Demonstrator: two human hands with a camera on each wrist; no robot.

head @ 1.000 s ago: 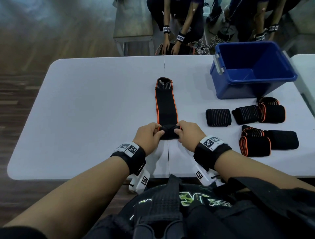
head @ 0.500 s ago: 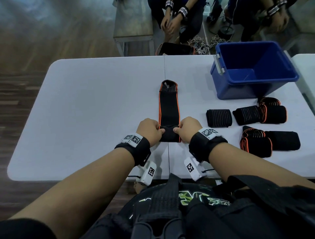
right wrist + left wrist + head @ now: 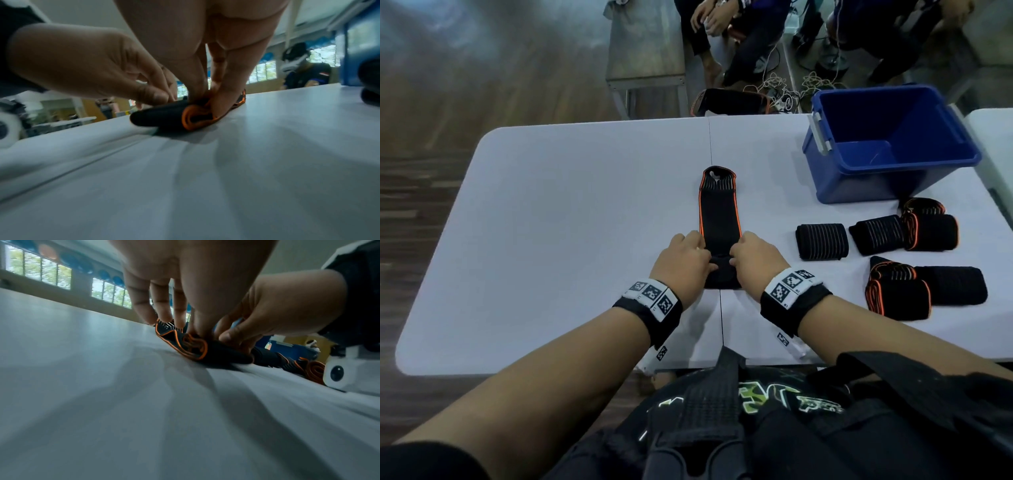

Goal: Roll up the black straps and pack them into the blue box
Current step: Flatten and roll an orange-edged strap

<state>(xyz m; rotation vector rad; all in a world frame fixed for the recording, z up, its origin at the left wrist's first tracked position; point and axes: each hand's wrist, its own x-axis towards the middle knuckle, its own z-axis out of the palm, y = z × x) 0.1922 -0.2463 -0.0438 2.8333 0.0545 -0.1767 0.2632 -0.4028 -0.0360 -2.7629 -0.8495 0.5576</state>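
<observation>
Plainly the rolling step is in hand: a black strap with orange edging lies flat on the white table, its near end already wound into a small roll close to the table's near edge. The left hand pinches the roll's left end, fingers curled over it, and the right hand pinches the right end the same way; the wrist views show the orange spiral at each end under the fingertips.

The strap's long axis runs straight away from the person, along the table's centre seam, and its rounded free end points toward the far edge. The roll's own axis lies crosswise, left to right.

Next, I judge, the roll should be turned forward over the flat length, both hands keeping even pressure so the edges stay stacked and the coil does not cone out sideways.

Several rolled straps wait near the right edge, just in front of the blue box at the far right corner, whose floor shows bare; packing seems not yet begun.
</observation>
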